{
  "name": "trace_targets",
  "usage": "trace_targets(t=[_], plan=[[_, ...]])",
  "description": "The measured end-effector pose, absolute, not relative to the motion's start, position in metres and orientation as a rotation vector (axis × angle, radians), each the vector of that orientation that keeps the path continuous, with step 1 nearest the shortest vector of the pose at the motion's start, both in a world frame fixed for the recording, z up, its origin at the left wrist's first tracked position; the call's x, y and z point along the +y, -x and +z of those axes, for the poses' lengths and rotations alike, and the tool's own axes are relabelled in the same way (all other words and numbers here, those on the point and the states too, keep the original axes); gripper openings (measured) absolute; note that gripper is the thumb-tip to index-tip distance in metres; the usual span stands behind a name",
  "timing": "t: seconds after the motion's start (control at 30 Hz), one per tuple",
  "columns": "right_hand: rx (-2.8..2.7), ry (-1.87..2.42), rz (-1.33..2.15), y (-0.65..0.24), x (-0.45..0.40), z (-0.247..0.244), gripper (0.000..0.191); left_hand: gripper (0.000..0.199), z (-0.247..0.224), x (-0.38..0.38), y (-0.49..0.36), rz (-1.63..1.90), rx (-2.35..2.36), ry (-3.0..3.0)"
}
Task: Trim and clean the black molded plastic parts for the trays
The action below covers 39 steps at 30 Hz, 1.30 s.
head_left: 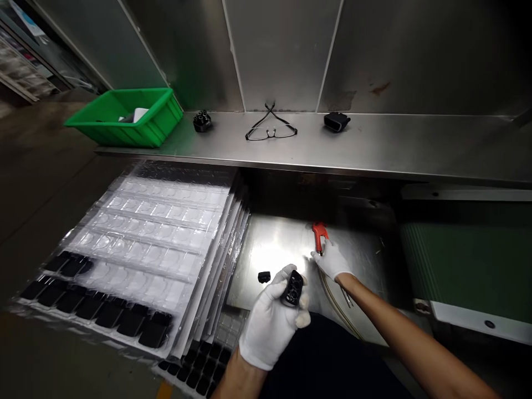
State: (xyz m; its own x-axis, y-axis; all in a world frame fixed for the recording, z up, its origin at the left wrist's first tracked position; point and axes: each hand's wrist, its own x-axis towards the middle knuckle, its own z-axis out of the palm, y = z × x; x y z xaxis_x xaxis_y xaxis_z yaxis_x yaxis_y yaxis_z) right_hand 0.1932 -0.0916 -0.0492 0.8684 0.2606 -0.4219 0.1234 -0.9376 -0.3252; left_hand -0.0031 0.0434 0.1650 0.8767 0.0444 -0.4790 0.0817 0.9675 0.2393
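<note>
My left hand (274, 318), in a white glove, holds a small black plastic part (294, 288) with round recesses, its fingers curled around it. To the right, my gloved right hand (331, 260) has its fingers closed at the lower end of the handle of a red air blow gun (320, 235). A hose (332, 299) runs from there towards my body. Another small black part (264, 276) lies on the metal work surface (266, 238), just left of the held part.
A stack of clear blister trays (145, 233) stands at left, black pieces in its front rows. Above, a metal shelf (394, 141) carries a green bin (124, 133), a round black part (202, 121), glasses (271, 132) and a black housing (336, 121). A green conveyor belt (477, 260) is at right.
</note>
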Motion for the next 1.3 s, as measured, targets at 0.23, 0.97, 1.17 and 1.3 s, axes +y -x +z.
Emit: trace_targets(t=[0.23, 0.97, 1.17, 1.3], plan=[[-0.059, 2.834, 0.745, -0.216, -0.065, -0.066, 0.067, 0.037, 0.166, 0.045, 0.017, 0.018, 0.386, -0.532], [0.204, 2.037, 0.965, -0.162, -0.126, -0.010, 0.035, 0.026, 0.172, 0.059, 0.021, 0.284, 0.559, -0.737], [0.072, 1.845, 0.972, -0.132, -0.158, 0.066, 0.055, 0.030, 0.171, 0.058, 0.022, 0.236, 0.494, -0.562], [-0.146, 1.835, 1.047, -0.126, -0.176, 0.116, 0.053, 0.029, 0.173, 0.059, 0.022, 0.254, 0.494, -0.582]])
